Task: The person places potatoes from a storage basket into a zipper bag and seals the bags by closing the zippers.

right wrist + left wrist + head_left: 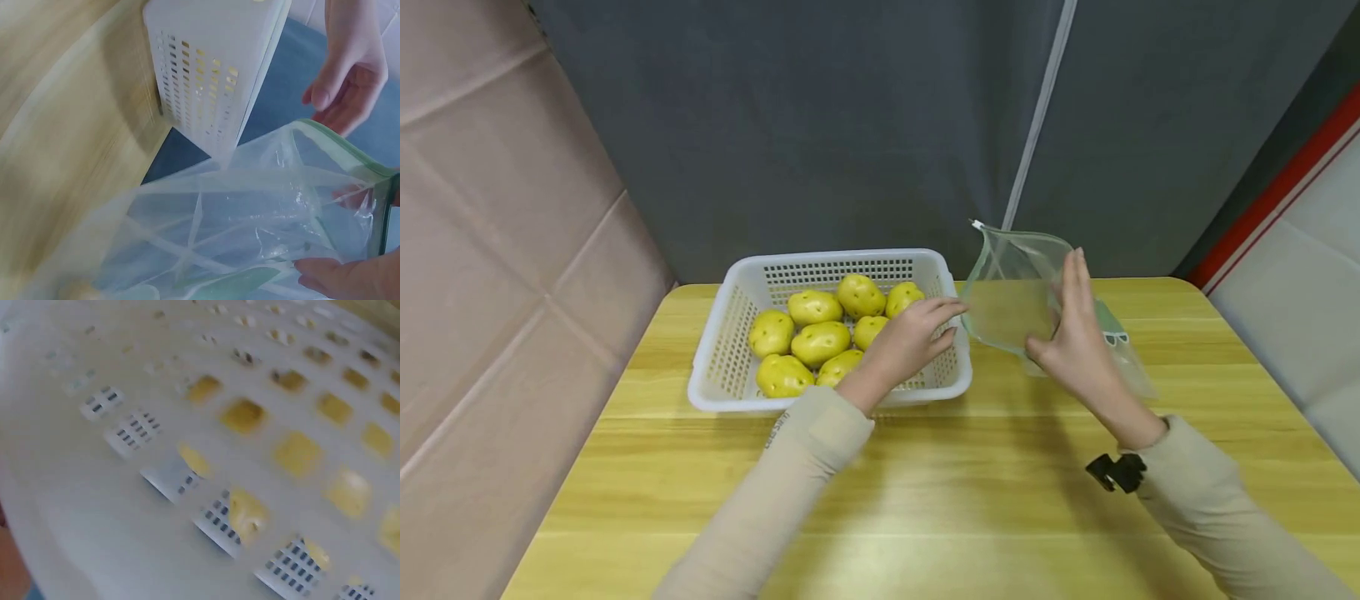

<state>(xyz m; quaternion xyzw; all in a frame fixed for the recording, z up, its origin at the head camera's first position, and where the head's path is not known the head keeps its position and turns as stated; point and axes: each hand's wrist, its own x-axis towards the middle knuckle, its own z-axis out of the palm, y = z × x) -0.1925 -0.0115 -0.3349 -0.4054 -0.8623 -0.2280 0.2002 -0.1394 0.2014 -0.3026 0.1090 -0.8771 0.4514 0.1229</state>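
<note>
A clear zip bag (1011, 296) with a green-edged opening and a white slider hangs upright above the table. My right hand (1078, 350) holds it at its right side, fingers pointing up and thumb apart from them. In the right wrist view the thumb (337, 275) lies against the film, and fingertips show through it. My left hand (913, 337) hovers over the right end of a white plastic basket (706, 367), fingers loosely bent towards the bag's left edge and holding nothing. Several yellow potatoes (820, 343) lie in the basket. The left wrist view shows mostly basket wall (75, 525).
Behind my right hand, another clear bag with a green part (1131, 358) lies on the wooden table (887, 500). A grey curtain (790, 125) stands behind the table. Pale walls flank both sides, the right one (1330, 250) with a red stripe.
</note>
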